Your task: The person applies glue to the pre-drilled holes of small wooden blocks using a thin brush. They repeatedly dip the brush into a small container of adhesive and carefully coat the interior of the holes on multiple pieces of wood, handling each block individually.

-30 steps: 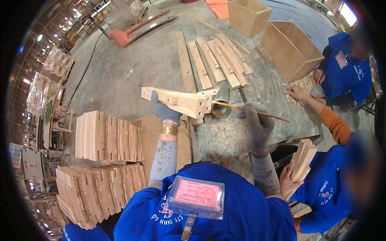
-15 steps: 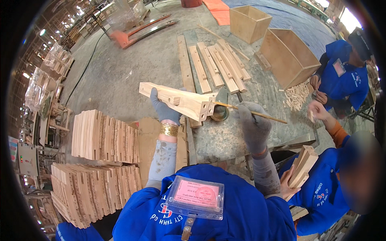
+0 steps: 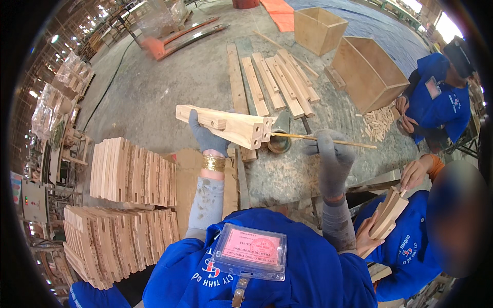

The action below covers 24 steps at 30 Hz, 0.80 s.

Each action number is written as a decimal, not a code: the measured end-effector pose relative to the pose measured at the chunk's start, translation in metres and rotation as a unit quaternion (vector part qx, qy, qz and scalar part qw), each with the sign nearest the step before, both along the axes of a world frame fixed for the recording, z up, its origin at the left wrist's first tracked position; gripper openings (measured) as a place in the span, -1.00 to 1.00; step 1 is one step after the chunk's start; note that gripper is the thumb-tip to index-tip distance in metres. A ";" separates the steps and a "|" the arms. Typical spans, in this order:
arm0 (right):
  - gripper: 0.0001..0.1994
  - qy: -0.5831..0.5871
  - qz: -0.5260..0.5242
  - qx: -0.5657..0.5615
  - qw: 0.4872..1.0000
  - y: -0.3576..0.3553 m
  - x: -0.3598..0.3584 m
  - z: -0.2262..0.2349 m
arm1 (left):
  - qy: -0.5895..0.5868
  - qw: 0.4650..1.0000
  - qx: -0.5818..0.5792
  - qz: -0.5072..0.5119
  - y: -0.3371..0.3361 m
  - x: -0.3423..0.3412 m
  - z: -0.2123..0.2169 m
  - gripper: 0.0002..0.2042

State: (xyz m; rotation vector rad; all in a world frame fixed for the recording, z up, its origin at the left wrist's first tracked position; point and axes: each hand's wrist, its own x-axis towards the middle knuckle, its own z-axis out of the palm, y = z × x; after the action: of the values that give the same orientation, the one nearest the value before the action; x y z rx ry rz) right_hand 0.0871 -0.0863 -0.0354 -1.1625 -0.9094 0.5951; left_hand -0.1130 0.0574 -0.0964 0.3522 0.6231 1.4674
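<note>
In a grey glove, my left hand (image 3: 206, 136) is closed around some light wooden pieces (image 3: 237, 128) held together, their end faces with round holes turned to the right. My right hand (image 3: 333, 163), gloved too, grips a thin wooden stick (image 3: 354, 143). The stick's left tip is at the holed ends; whether it enters a hole I cannot tell. Just beneath that tip stands a dark round pot (image 3: 280, 143) on the worktable, partly hidden by the pieces.
Several wooden bars (image 3: 280, 84) lie across the worktable (image 3: 328, 120). Beyond them stand two wooden boxes (image 3: 372, 77), near a heap of dowels (image 3: 379, 123). Stacked wooden parts (image 3: 120, 246) fill the lower left. Co-workers sit at right, one holding wooden pieces (image 3: 389, 215).
The wooden pieces in my left hand have rolled slightly. The stick lies more level, its right end farther right. A co-worker's hand has come down to the pieces that person holds.
</note>
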 end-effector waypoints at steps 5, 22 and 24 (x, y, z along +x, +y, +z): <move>-0.89 -0.081 0.026 0.053 0.995 0.002 -0.001 -0.009 | -0.023 0.999 -0.042 0.003 -0.001 0.006 0.007 -0.51; -0.90 -0.200 0.112 0.084 0.970 0.009 0.006 -0.008 | 0.009 0.999 -0.040 0.001 0.016 0.000 -0.002 -0.39; -0.89 -0.233 0.137 0.041 0.962 0.007 0.012 -0.003 | 0.021 0.999 -0.036 0.009 0.019 -0.002 -0.006 -0.36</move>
State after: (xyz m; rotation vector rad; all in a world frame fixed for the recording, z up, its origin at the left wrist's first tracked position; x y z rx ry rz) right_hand 0.0994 -0.0791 -0.0389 -1.1299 -1.5026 0.5057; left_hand -0.1145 0.0768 -0.1024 0.3226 0.7118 1.4532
